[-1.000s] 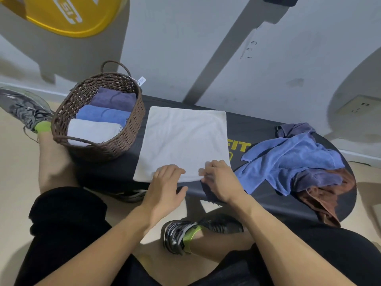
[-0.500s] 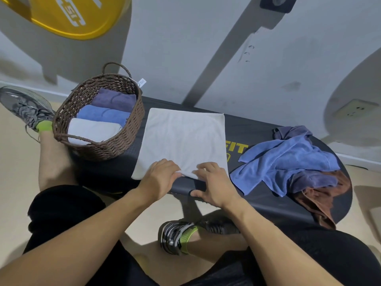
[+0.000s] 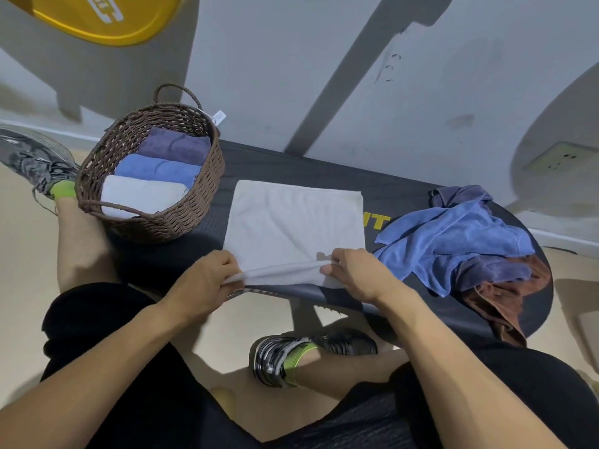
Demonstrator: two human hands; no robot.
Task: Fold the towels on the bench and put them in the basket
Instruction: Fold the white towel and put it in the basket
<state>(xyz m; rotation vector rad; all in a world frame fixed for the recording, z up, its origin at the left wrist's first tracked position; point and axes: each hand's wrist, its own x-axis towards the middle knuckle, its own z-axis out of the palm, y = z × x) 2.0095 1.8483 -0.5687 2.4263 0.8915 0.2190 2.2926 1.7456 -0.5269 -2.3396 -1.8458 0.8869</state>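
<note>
Pinching white towel (image 3: 291, 222) near edge: fingers (image 3: 327, 268) both hands.

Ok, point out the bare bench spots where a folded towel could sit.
One bare strip of bench runs between the wicker basket and the white towel. Another lies behind the towel toward the wall. The right end is crowded with the blue towel, purple towel and brown towel.

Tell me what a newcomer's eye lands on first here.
First, the white towel spread on the black bench, its near edge pinched up by the left hand and right hand. Then the wicker basket holding three rolled towels at the left, and the crumpled towel pile at the right.
</note>
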